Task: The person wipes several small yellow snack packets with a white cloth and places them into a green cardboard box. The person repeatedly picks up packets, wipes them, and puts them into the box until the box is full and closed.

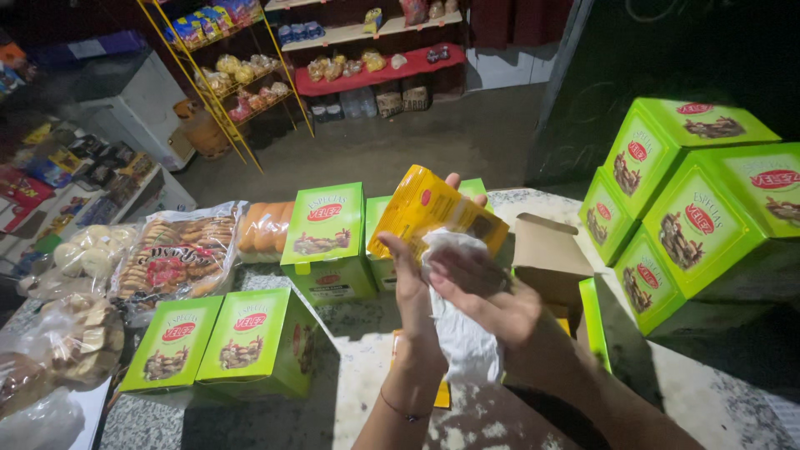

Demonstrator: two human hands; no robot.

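Head view: yellow packet (433, 212) in left hand (410, 283), long axis tilted up-left.

Two bare forearms are seen, with no sleeves reaching the wrists. A thin dark cord bracelet is worn around the wrist of the left hand (414, 287). No ring or watch is shown on the right hand (487, 300); its fingernails are kept short and unpainted.
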